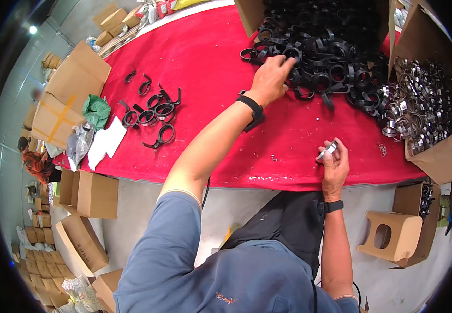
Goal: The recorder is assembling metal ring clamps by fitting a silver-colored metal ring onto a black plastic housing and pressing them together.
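Note:
My left hand (pixel 271 79) reaches over the near left edge of a big heap of black plastic rings with tabs (pixel 335 62). Its fingers are spread and bent down at the rings; nothing shows held in it, though the fingertips are partly hidden. Closer to me, my right hand (pixel 335 163) is closed on a small silver metal hose clamp (pixel 328 150), pinched between thumb and fingers above the front of the red cloth. Several separate black rings with tabs (pixel 155 112) lie in a loose group on the left of the cloth.
A cardboard box (pixel 437 159) tipped toward the table spills silver metal rings (pixel 419 107) at the right. Behind the left group stand a cardboard box (pixel 74 91), a green bag (pixel 96 111) and white sheets (pixel 106 141). A brown stool (pixel 393 235) sits on the floor at right.

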Demonstrator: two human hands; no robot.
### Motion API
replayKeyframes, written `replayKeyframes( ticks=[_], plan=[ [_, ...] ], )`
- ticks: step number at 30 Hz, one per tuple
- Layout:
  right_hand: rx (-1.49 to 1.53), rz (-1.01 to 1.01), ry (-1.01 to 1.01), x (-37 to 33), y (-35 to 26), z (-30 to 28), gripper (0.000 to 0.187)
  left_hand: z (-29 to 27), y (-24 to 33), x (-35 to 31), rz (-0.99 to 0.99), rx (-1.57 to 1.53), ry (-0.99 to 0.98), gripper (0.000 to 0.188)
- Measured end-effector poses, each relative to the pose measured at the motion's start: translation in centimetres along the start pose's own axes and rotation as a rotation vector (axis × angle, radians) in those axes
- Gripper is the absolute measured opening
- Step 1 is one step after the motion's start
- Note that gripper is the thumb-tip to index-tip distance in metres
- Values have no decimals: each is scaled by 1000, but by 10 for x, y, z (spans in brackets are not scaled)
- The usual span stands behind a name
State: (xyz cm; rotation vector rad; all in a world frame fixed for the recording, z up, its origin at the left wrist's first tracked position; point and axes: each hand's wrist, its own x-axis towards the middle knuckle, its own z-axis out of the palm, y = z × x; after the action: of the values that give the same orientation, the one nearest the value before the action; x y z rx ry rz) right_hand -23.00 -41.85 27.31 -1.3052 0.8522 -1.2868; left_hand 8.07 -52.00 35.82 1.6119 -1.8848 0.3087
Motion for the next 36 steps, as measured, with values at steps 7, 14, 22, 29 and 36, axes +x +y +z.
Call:
replayKeyframes(
  ticks=[7, 14, 22, 29, 36],
  plan=[
    [-3, -10, 8, 0, -1, 2, 62, 12, -5, 19, 370, 140, -28, 42],
    [9, -20, 9, -2, -5, 0, 63, -49, 21, -4, 66, 43, 90, 34],
    [337, 193, -35, 4, -25, -13, 70, -93, 79, -109, -922, -1112, -114, 59],
    [1133, 488, -496, -16, -68, 7, 81, -122, 119, -169, -1054, -1773, -236, 51],
    [1150, 519, -610, -29, -72, 11, 73, -136, 130, -197, -902, -2265, -216, 60]
  ],
)
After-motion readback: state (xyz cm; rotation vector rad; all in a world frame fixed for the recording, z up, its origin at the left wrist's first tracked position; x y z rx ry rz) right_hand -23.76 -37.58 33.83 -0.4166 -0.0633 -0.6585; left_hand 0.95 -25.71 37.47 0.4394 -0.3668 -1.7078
